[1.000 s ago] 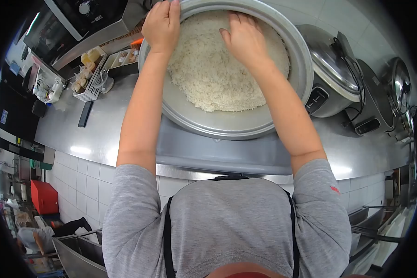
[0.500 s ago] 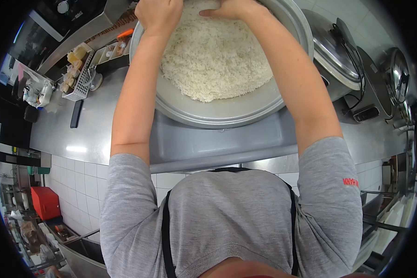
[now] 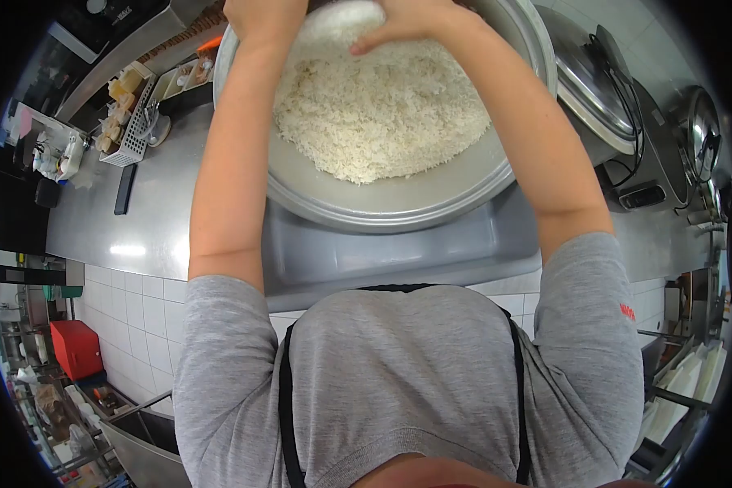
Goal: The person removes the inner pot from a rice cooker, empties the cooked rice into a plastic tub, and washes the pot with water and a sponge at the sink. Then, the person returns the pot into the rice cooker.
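Observation:
A wide metal pot (image 3: 390,220) holds a large mound of white cooked rice (image 3: 382,122). My left hand (image 3: 264,18) is closed like a fist over the pot's far left side; the top edge of the view cuts it off, so its grip is hidden. My right hand (image 3: 407,23) reaches over the far part of the rice, thumb stretched away from the other fingers, which are partly out of sight. Between both hands lies a smooth, whitish rounded thing (image 3: 342,18). My right hand is right beside it; whether they touch I cannot tell.
The pot rests over a grey plastic tub (image 3: 382,256) on a steel counter (image 3: 159,211). On the left are a black phone-like slab (image 3: 125,189) and a white basket (image 3: 134,134) of bottles. A lidded cooker (image 3: 598,98) with a cord stands at the right.
The whitish rounded thing has come into clear view between my hands. My left hand has shifted slightly left and up, and my right thumb now points lower. The camera view has moved a little.

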The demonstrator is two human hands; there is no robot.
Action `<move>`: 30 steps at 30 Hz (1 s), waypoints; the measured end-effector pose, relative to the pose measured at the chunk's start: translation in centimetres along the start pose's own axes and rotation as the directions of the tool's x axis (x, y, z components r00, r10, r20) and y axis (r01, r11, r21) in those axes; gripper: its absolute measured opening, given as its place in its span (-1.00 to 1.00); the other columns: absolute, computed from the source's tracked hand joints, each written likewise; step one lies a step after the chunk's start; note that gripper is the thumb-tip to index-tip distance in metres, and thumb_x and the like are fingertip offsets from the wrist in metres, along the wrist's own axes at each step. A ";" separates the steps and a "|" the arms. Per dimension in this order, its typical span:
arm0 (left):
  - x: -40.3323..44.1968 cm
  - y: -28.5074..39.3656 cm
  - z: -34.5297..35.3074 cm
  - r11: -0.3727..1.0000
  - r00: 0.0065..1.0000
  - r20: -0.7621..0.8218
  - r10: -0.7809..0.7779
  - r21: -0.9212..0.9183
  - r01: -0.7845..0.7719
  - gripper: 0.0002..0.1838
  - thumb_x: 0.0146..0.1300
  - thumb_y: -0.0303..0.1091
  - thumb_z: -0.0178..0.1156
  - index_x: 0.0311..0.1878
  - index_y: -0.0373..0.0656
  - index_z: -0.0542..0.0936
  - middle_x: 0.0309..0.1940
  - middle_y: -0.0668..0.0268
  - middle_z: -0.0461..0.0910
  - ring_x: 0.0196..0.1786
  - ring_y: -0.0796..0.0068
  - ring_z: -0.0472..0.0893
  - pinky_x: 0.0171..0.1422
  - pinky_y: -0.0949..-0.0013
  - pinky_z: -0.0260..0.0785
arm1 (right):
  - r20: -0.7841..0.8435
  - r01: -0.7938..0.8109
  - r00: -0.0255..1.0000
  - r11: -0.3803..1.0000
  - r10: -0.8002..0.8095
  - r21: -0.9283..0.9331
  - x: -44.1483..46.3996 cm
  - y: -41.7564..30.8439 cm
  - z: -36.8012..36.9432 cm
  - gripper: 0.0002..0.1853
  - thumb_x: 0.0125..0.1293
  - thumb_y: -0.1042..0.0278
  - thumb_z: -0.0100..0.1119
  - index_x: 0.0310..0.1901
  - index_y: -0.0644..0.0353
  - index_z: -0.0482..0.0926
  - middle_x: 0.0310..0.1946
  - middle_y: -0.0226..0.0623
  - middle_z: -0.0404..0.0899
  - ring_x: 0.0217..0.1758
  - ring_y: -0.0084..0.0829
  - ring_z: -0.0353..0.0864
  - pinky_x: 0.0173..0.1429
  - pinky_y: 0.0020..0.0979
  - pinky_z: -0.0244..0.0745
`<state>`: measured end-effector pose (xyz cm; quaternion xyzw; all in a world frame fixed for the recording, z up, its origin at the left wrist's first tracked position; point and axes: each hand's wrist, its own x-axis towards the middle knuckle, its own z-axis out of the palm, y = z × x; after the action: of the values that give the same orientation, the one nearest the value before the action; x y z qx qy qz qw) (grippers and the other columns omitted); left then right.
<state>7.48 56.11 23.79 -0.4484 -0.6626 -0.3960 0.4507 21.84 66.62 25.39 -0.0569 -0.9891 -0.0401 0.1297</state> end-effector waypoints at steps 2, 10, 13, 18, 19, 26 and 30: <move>-0.8 -1.8 1.4 1.000 0.999 0.043 -0.022 0.018 0.021 -0.63 0.22 -0.09 0.03 -0.51 -0.22 0.38 -0.52 0.08 0.42 -0.34 0.05 0.46 -0.26 0.11 0.25 | -0.029 0.026 0.999 1.000 -0.026 -0.002 0.5 0.2 3.7 -0.25 -0.06 -0.07 0.30 0.09 0.28 0.34 0.04 0.01 0.40 0.12 -0.10 0.38 0.18 -0.21 0.30; -3.4 2.1 1.1 0.987 0.961 0.230 -0.152 0.083 0.136 -0.59 0.16 0.00 0.08 -0.47 -0.23 0.51 -0.45 0.04 0.52 -0.28 0.03 0.52 -0.19 0.13 0.32 | -0.281 0.013 0.959 0.994 -0.044 -0.111 -11.8 -5.7 7.1 -0.43 -0.10 0.32 0.32 0.02 0.10 0.36 -0.17 -0.30 0.40 0.01 -0.32 0.38 0.17 -0.22 0.23; -3.3 1.8 1.3 0.994 0.972 0.213 -0.098 0.058 0.088 -0.58 0.17 0.00 0.07 -0.43 -0.24 0.52 -0.44 0.03 0.52 -0.27 0.04 0.52 -0.19 0.13 0.32 | -0.321 0.026 0.944 0.989 -0.072 -0.147 -14.6 -7.6 8.5 -0.48 -0.08 0.49 0.18 0.03 0.09 0.37 -0.21 -0.33 0.37 -0.04 -0.35 0.36 0.17 -0.22 0.18; -3.3 1.9 0.5 0.993 0.958 0.268 -0.098 0.084 0.078 -0.56 0.17 0.01 0.06 -0.42 -0.28 0.52 -0.43 0.04 0.53 -0.26 0.04 0.53 -0.18 0.13 0.31 | -0.238 0.028 0.971 1.000 -0.026 0.005 -18.5 -9.3 12.4 -0.58 0.04 0.44 0.02 0.02 0.01 0.38 -0.20 -0.38 0.37 -0.06 -0.39 0.35 0.11 -0.12 0.21; -3.3 1.9 0.5 0.994 0.958 0.269 -0.095 0.072 0.078 -0.56 0.17 0.01 0.05 -0.42 -0.28 0.52 -0.43 0.03 0.53 -0.27 0.04 0.53 -0.18 0.12 0.31 | -0.265 0.013 0.964 1.000 -0.018 -0.023 -18.8 -9.3 12.9 -0.54 0.03 0.41 0.06 0.05 -0.01 0.37 -0.19 -0.40 0.37 -0.05 -0.40 0.35 0.14 -0.09 0.19; -3.0 1.8 0.9 0.996 0.950 0.300 -0.081 0.057 0.067 -0.49 0.02 0.09 0.21 -0.28 -0.26 0.57 -0.32 0.00 0.58 -0.18 0.08 0.56 -0.09 0.17 0.35 | 0.039 -0.045 0.999 0.890 0.031 0.454 -16.1 -3.6 9.5 -0.36 0.08 0.15 0.26 0.21 0.06 0.29 0.07 -0.28 0.36 0.21 -0.26 0.31 0.31 -0.15 0.17; -2.0 2.9 0.3 0.986 0.879 0.446 -0.168 0.071 0.153 -0.44 -0.07 0.12 0.28 -0.23 -0.25 0.58 -0.30 0.01 0.59 -0.16 0.08 0.57 -0.07 0.20 0.37 | 0.110 0.032 0.754 -0.203 0.648 0.979 -7.4 5.9 10.1 -0.45 0.15 -0.01 0.15 0.09 0.18 0.43 0.00 -0.12 0.47 0.07 -0.25 0.46 0.24 -0.26 0.26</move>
<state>10.54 56.76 22.12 -0.4638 -0.7902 -0.3063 0.2582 27.08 72.68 14.12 -0.1891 -0.5644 0.7193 0.3583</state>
